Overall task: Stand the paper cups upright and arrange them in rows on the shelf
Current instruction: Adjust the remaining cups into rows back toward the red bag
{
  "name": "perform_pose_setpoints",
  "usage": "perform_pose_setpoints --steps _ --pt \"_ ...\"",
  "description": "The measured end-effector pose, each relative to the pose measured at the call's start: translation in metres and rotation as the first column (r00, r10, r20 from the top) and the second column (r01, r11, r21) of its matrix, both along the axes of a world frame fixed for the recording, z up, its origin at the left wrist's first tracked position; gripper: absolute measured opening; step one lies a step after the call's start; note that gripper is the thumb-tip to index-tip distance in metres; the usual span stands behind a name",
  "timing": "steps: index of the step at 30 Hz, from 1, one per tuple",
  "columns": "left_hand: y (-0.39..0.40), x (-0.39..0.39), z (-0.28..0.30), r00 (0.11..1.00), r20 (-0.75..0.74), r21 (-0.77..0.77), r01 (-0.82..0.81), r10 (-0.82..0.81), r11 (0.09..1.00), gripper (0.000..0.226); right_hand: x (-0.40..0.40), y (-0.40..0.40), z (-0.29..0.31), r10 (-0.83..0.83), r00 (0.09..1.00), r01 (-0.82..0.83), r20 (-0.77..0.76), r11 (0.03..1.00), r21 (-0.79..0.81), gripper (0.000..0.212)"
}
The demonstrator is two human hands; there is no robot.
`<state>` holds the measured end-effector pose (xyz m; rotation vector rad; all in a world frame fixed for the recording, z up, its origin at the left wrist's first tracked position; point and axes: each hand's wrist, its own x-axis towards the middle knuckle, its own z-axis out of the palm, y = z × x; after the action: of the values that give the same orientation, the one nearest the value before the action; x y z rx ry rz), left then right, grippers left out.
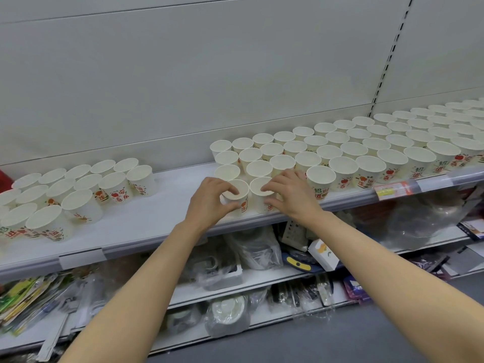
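Note:
White paper cups with red and green print stand upright on the white shelf [157,218]. Several neat rows [366,150] run from the middle to the far right. My left hand [209,203] grips one cup [242,191] at the front of these rows, fingers over its rim and thumb on its side. Beside it, my right hand [290,195] holds a second cup [258,188] the same way. The two cups stand side by side near the shelf's front edge. A looser cluster of upright cups [65,195] stands at the left.
A bare stretch of shelf lies between the left cluster and the rows. A red price tag [392,189] sits on the shelf's front rail. Lower shelves hold plastic-wrapped goods [251,247] and packets [26,297]. A grey back panel rises behind the cups.

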<state>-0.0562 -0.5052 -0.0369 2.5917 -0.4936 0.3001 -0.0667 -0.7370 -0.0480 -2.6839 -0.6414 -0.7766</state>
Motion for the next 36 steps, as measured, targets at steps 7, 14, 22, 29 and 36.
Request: perform_pose_setpoints --steps 7,14,22,29,36 --pt "-0.015 0.002 0.007 0.998 0.056 0.109 -0.025 0.019 0.994 0.020 0.001 -0.011 0.004 -0.002 0.998 0.002 -0.062 1.000 0.007 0.016" --pt "-0.007 -0.003 0.005 1.000 0.007 0.070 -0.029 0.029 0.997 0.019 -0.001 -0.005 0.003 -0.012 1.000 0.012 -0.015 1.000 -0.021 0.012" --pt "-0.007 -0.003 0.005 0.998 -0.021 0.074 -0.057 0.059 0.996 0.019 -0.001 -0.006 -0.001 -0.007 0.999 0.009 0.034 0.999 -0.053 0.012" --pt "0.025 -0.013 0.013 0.994 0.072 0.064 -0.089 0.084 0.994 0.034 0.001 0.017 0.011 0.034 0.983 -0.047 0.181 0.997 0.064 0.019" --pt "0.133 -0.008 0.010 0.919 0.123 0.059 -0.383 0.374 0.922 0.024 0.027 0.110 0.012 0.169 0.975 -0.177 0.143 0.983 0.043 0.011"
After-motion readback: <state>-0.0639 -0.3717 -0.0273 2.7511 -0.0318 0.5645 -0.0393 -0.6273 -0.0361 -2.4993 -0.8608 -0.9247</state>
